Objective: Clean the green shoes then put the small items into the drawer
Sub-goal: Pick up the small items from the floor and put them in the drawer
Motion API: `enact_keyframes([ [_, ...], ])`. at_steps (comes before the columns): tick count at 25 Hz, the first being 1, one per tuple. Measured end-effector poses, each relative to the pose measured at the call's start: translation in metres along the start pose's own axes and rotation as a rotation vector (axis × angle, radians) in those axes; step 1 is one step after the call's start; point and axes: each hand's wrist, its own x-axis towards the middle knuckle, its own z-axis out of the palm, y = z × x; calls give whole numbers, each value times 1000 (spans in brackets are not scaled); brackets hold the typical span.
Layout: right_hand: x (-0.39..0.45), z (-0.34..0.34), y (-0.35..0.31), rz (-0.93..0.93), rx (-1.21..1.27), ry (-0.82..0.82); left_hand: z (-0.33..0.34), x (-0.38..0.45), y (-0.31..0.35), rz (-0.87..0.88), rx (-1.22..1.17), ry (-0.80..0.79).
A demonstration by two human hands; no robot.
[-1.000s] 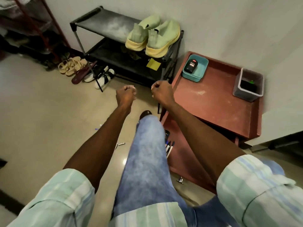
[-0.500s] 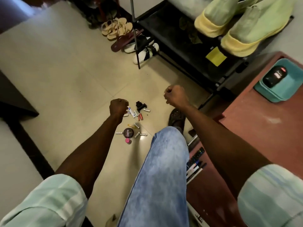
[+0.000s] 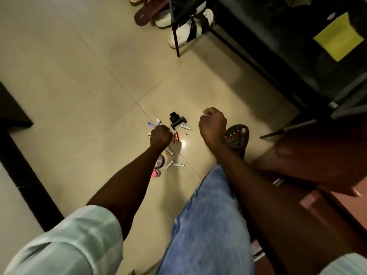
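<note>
Head view, looking straight down at the pale tiled floor [image 3: 79,96]; both arms stretch forward over it, pale green striped sleeves at the bottom edge; the left hand [image 3: 160,135] is balled into a fist, fingers curled tight, and nothing shows inside it; the right hand [image 3: 212,126] is clenched the same way, knuckles up, holding nothing that can be seen; the two hands are apart, with a patch of floor between them. The small items [image 3: 170,143] lie scattered on the tiles directly beneath and around the left hand; a black clip-shaped piece [image 3: 175,120] sits near the top of the scatter, a white battery [image 3: 186,127] just to its right, a copper-coloured battery [image 3: 176,136] right beside the left fist, a blue-and-white pen [image 3: 156,122] poking out above the knuckles; lower down, partly hidden by the left forearm, a round dark tin [image 3: 159,161], a pink cap [image 3: 155,173], and two more white batteries [image 3: 174,164] lying close together. A knee in blue jeans [image 3: 204,225] fills the lower centre; a foot in a dark sandal [image 3: 237,135] rests on the floor just beside the right hand. Up right stands the black shoe rack [image 3: 278,46] with a yellow cloth [image 3: 338,38] on its lower shelf; white slides [image 3: 184,34] and a brown slipper [image 3: 147,12] sit under its left end. The green shoes are out of the frame; a reddish-brown cabinet [image 3: 317,165] fills the right edge, too dim and blurred to make out its drawer.
</note>
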Motion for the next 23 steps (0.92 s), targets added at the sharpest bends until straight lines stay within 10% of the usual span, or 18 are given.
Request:
enact_keyframes([
  [13,0,39,29,-49,36,10,70,79,-24,49,327,193],
  [23,1,48,50,-173,-414,-430,24,-30,-43,147,-535,115],
])
